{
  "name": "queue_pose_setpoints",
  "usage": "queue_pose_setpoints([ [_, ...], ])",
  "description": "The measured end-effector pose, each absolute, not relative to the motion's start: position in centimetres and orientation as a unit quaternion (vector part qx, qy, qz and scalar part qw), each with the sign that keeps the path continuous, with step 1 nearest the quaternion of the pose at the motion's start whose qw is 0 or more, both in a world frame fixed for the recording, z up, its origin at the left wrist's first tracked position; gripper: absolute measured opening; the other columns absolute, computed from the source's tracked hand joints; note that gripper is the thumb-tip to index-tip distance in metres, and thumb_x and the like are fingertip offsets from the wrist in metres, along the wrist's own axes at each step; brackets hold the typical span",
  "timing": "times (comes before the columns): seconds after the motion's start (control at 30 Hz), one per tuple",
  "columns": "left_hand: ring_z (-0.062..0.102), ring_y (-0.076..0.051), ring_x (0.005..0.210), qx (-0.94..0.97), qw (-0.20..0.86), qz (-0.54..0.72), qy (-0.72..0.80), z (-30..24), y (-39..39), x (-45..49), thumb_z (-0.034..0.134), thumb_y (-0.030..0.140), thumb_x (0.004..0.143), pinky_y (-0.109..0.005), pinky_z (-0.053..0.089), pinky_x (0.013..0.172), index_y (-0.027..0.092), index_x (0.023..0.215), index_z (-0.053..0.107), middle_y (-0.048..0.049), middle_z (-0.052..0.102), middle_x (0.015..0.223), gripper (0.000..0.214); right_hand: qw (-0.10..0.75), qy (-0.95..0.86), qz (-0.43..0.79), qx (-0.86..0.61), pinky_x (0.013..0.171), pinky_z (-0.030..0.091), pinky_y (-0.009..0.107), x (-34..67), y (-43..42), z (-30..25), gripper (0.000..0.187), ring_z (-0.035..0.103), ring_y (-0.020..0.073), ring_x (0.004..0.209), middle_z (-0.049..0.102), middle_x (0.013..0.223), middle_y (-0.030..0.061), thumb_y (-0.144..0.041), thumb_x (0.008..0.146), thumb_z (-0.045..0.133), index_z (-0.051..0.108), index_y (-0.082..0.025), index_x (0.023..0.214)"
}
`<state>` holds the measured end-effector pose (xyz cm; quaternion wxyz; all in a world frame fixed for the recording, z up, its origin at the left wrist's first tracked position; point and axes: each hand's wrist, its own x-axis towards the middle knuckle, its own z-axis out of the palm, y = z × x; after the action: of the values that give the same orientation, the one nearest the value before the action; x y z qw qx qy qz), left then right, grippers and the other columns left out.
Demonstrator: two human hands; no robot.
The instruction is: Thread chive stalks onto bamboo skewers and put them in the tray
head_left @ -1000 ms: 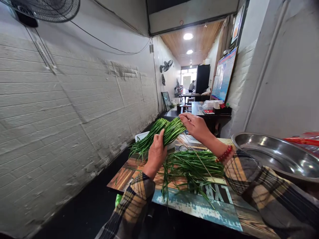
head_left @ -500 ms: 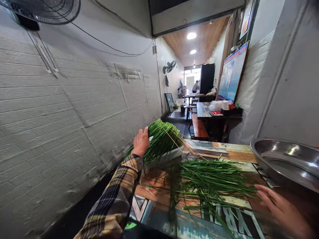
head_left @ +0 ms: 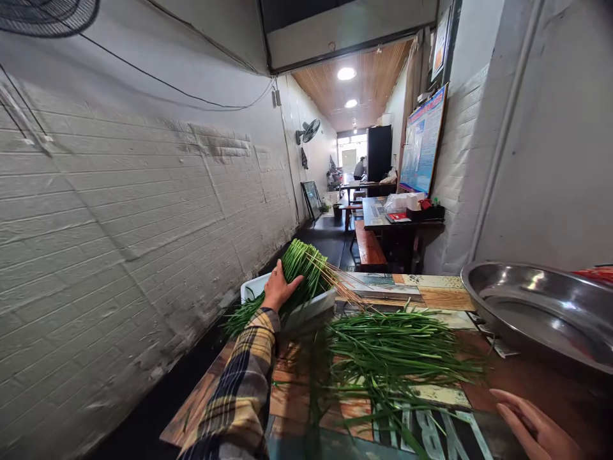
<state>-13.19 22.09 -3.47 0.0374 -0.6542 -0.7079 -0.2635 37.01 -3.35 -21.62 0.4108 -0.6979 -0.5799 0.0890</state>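
My left hand (head_left: 280, 287) lies on a bundle of green chives (head_left: 297, 271) that rests across a white tray (head_left: 306, 308) at the table's far left corner, fingers curved over the stalks. A loose heap of chives (head_left: 397, 351) is spread over the middle of the patterned table (head_left: 431, 291). My right hand (head_left: 531, 425) hovers low at the bottom right, fingers stretched out and holding nothing, just right of the loose heap.
A large steel basin (head_left: 541, 313) stands at the table's right side. A white brick wall (head_left: 119, 243) runs along the left. Further tables and a bench (head_left: 371, 243) stand down the corridor, where a person (head_left: 358, 167) sits far off.
Both hands held the bundle a second ago. The right hand let go and dropped to the lower right; the left hand carried the bundle down onto the white tray.
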Motion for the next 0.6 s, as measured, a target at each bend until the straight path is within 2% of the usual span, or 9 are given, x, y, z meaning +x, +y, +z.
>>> queue_pose_setpoints([
  [0.13,0.036,-0.035,0.136,-0.649,0.100,-0.339,-0.673,-2.1,19.5,-13.9,0.062,0.055,0.077,-0.048,0.032,0.110,0.006,0.147,0.019,-0.0243,0.037,0.147,0.096,0.410,-0.557,0.109,-0.714,0.077,0.058,0.041,36.6,-3.5,-21.1,0.039,0.071,0.0306,0.092,0.076,0.098,0.0057,-0.055,0.075,0.051,0.072,-0.027,0.093],
  [0.27,0.044,-0.032,0.129,-0.655,0.125,-0.394,-0.633,-1.8,14.5,-12.2,0.058,0.045,0.083,-0.050,0.035,0.106,0.010,0.143,0.028,-0.0217,0.047,0.137,0.076,0.430,-0.563,0.122,-0.695,0.080,0.056,0.043,36.0,-3.6,-20.6,0.040,0.070,0.0308,0.092,0.075,0.098,0.0074,-0.054,0.076,0.049,0.070,-0.025,0.094],
  [0.37,0.050,-0.028,0.123,-0.710,0.086,-0.406,-0.568,-3.3,10.0,-9.3,0.056,0.037,0.086,-0.047,0.039,0.104,0.015,0.142,0.032,-0.0168,0.053,0.130,0.065,0.438,-0.568,0.120,-0.687,0.079,0.055,0.042,35.9,-3.4,-20.7,0.039,0.070,0.0298,0.091,0.075,0.096,0.0084,-0.052,0.078,0.049,0.069,-0.023,0.096],
  [0.6,0.058,-0.021,0.101,-0.802,-0.121,-0.355,-0.465,-9.6,-0.1,-1.3,0.056,0.028,0.086,-0.038,0.048,0.091,0.018,0.129,0.046,-0.0098,0.058,0.109,0.045,0.449,-0.618,0.083,-0.640,0.086,0.050,0.040,34.7,-4.7,-18.0,0.037,0.067,0.0258,0.094,0.072,0.098,0.0113,-0.044,0.088,0.043,0.068,-0.018,0.095],
])
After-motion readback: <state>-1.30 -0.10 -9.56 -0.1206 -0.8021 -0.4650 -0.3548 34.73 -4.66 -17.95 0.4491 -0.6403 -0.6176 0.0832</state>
